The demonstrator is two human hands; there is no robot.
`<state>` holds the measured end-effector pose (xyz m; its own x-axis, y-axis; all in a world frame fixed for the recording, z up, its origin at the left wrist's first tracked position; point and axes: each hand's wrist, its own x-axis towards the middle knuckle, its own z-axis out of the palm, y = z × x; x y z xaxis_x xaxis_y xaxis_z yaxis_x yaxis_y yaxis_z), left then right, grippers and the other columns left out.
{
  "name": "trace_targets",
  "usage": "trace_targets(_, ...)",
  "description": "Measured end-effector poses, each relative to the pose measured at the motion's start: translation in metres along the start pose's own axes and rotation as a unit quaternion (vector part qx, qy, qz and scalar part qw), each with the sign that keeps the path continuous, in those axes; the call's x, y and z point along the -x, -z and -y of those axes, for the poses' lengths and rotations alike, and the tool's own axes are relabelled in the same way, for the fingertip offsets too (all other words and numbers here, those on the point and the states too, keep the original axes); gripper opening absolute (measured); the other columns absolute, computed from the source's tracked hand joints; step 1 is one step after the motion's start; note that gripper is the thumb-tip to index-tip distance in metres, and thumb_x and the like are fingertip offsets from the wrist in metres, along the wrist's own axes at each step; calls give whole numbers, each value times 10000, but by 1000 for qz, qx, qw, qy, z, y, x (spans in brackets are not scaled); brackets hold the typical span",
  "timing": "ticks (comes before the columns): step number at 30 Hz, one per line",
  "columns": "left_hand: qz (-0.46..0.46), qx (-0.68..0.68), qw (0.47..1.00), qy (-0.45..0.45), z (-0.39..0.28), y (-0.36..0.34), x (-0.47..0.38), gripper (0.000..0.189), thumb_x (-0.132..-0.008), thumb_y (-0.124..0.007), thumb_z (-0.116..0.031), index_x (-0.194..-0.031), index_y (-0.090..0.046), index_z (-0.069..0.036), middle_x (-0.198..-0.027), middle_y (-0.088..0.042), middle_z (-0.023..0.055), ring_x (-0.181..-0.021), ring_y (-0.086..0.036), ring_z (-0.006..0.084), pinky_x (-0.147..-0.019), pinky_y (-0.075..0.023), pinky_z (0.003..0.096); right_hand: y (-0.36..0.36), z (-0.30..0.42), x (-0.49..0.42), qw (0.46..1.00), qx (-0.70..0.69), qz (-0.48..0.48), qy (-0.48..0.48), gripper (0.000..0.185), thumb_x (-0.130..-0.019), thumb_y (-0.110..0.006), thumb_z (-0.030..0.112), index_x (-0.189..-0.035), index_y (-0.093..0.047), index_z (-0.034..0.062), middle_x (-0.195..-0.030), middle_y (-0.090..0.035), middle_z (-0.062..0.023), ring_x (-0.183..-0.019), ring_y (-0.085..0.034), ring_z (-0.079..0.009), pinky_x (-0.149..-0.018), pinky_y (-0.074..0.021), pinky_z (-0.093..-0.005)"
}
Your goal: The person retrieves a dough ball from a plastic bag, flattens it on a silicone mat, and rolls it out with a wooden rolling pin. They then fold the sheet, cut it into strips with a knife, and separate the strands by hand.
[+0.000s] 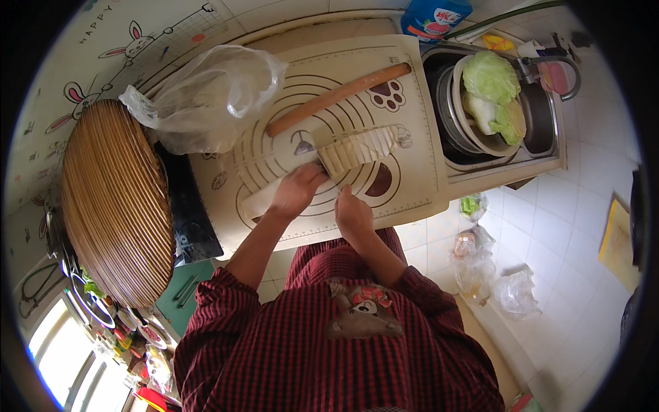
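Observation:
My left hand [298, 189] presses down on a flat, folded length of pale dough [260, 198], its fingers curled at the cut end. My right hand [354, 213] is closed around the handle of a knife [327, 171]; the blade is seen nearly edge-on, and most of the handle is hidden in the fist. Beyond the blade, a row of cut dough strips [360, 149] lies side by side to the right. Everything rests on a cream silicone pastry mat [422, 154] printed with circles and paw marks. A wooden rolling pin [340, 98] lies slanted behind the strips.
A clear plastic bag [206, 103] covers the mat's back left. Left of it stands a round slatted lid [118, 206]. On the right, a sink [540, 118] holds a bowl [461, 105] with cabbage [491, 77]. A blue detergent bottle [435, 20] stands behind. Plastic bags [473, 262] lie on the floor.

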<state>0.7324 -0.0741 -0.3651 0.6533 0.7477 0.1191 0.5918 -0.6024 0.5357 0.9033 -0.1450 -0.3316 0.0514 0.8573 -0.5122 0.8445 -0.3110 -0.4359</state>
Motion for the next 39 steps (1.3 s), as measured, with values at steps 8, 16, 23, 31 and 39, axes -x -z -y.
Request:
trace_targets(8,-15,-13,1000,-15,-1,8,10,316,-822,-613,-83,-1129,-684,-110,-1178,-648,59,-1159,-619,266,-939,-536,382,7,-6,21,993,-67,-76,60,214,-1026,-485,228,-1013,-446,18,-742,-660,-230,-686,-654,-457,-638,-509,-572)
trace_targets(16,2,-3,1000,-18,-1,14,9,336,-805,-617,-69,-1131,-687,-111,-1162,-652,56,-1146,-620,268,-939,-532,376,16,9,28,999,-35,-21,30,211,-1009,-489,207,-1036,-439,3,-717,-656,-233,-690,-650,-465,-645,-500,-584)
trace_targets(23,9,-2,1000,-8,4,8,14,341,-794,-618,-51,-1123,-690,-110,-1150,-648,59,-1140,-620,272,-941,-537,385,-6,12,8,1000,2,7,2,184,-967,-480,139,-1076,-461,-9,-786,-691,-236,-723,-686,-441,-670,-547,-530)
trace_targets(31,-40,-9,999,-13,1,17,23,292,-817,-626,-25,-1093,-694,-90,-1120,-660,77,-1111,-638,292,-893,-560,402,-5,-2,21,990,-63,-92,85,189,-996,-503,193,-1024,-453,13,-714,-655,-218,-654,-658,-437,-614,-524,-540)
trace_targets(39,-26,-5,999,-35,0,23,18,266,-821,-630,-32,-1076,-693,-80,-1097,-656,86,-1070,-639,296,-862,-559,403,5,13,33,996,-39,-41,64,188,-1011,-480,192,-1029,-445,8,-703,-655,-219,-655,-655,-445,-613,-513,-560)
